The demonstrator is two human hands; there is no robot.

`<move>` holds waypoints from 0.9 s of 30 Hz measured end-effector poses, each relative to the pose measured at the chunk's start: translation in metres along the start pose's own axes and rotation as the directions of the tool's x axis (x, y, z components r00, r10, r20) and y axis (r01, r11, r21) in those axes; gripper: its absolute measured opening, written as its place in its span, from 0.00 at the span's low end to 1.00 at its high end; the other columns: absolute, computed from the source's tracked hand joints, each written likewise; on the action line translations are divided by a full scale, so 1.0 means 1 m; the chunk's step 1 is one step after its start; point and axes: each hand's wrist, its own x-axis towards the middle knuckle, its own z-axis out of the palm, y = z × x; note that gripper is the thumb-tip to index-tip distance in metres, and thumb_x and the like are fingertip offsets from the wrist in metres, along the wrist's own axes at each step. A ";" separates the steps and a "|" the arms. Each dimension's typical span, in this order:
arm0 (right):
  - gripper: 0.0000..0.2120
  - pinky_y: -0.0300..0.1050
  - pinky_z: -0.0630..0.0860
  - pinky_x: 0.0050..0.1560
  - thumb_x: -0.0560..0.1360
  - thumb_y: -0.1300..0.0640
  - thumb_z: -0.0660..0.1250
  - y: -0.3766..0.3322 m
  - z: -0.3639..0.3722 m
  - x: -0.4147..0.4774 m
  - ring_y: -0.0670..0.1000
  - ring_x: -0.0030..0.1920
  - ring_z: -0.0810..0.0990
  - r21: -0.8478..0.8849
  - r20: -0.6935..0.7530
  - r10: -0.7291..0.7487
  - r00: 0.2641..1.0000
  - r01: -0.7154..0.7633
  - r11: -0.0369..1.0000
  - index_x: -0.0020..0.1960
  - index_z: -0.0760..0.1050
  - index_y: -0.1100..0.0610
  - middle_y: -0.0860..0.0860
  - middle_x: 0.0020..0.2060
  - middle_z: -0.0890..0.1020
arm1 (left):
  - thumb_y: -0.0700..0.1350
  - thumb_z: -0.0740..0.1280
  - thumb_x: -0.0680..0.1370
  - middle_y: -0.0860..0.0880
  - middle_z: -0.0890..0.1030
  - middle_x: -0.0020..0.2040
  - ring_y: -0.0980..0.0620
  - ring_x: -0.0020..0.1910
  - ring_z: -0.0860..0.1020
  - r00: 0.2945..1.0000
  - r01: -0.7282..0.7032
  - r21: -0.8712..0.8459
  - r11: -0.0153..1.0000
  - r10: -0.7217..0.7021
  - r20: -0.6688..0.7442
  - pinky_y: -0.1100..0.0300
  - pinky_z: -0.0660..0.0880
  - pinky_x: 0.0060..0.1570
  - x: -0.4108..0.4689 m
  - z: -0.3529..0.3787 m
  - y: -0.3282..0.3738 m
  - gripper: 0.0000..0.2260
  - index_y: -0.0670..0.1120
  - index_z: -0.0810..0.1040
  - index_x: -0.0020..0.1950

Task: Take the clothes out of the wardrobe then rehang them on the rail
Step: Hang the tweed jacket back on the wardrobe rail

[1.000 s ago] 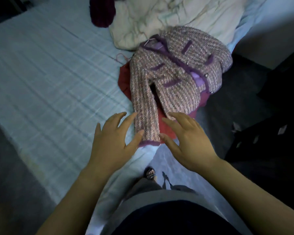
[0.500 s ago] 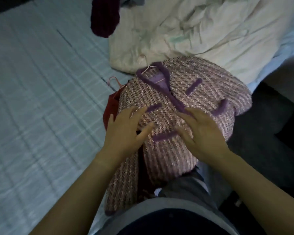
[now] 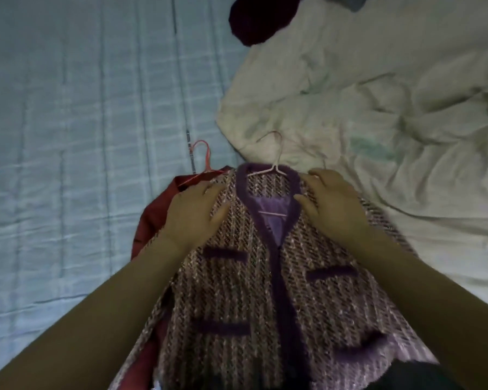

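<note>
A pink-and-purple tweed jacket point(image 3: 265, 291) with purple trim lies face up on the bed, on a pale pink hanger point(image 3: 276, 149) whose hook points away from me. Under it sits a red garment point(image 3: 155, 218) on a coral hanger point(image 3: 206, 156). My left hand point(image 3: 195, 215) rests flat on the jacket's left shoulder. My right hand point(image 3: 333, 209) rests on the right shoulder with its thumb at the collar. Neither hand is closed around the fabric.
A crumpled cream duvet point(image 3: 378, 94) fills the right side, just beyond the hanger hook. A dark maroon garment point(image 3: 259, 21) lies at the top. The pale blue checked bed sheet point(image 3: 82, 136) stretches to the left.
Both hands have slid up the jacket from its hem and sleeve to the shoulders. My view has moved closer over the jacket.
</note>
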 end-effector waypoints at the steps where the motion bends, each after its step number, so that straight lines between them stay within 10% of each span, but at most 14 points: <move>1: 0.26 0.57 0.75 0.54 0.74 0.44 0.55 0.011 0.009 0.014 0.63 0.56 0.76 -0.002 0.032 0.004 0.999 -0.004 1.000 0.61 0.75 0.61 0.62 0.57 0.78 | 0.56 0.55 0.78 0.44 0.79 0.58 0.42 0.54 0.78 1.000 0.011 -0.004 1.000 -0.011 -0.004 0.48 0.76 0.49 0.015 0.009 -0.002 0.21 0.46 0.74 0.65; 16: 0.22 0.46 0.72 0.45 0.78 0.47 0.60 0.065 0.079 0.045 0.56 0.52 0.77 0.144 0.211 0.009 0.977 -0.040 0.989 0.71 0.65 0.48 0.54 0.52 0.78 | 0.63 0.55 0.77 0.45 0.79 0.53 0.42 0.52 0.78 0.939 0.299 -0.063 0.952 -0.282 0.198 0.47 0.74 0.48 0.081 0.102 -0.031 0.23 0.49 0.70 0.63; 27: 0.18 0.44 0.71 0.35 0.78 0.49 0.61 -0.002 -0.002 -0.039 0.55 0.43 0.80 0.173 -0.041 -0.081 0.996 0.087 0.981 0.67 0.72 0.47 0.51 0.45 0.79 | 0.62 0.56 0.78 0.50 0.79 0.42 0.44 0.45 0.79 0.971 0.232 -0.133 0.964 -0.222 0.091 0.53 0.71 0.38 -0.031 0.007 0.018 0.22 0.50 0.67 0.66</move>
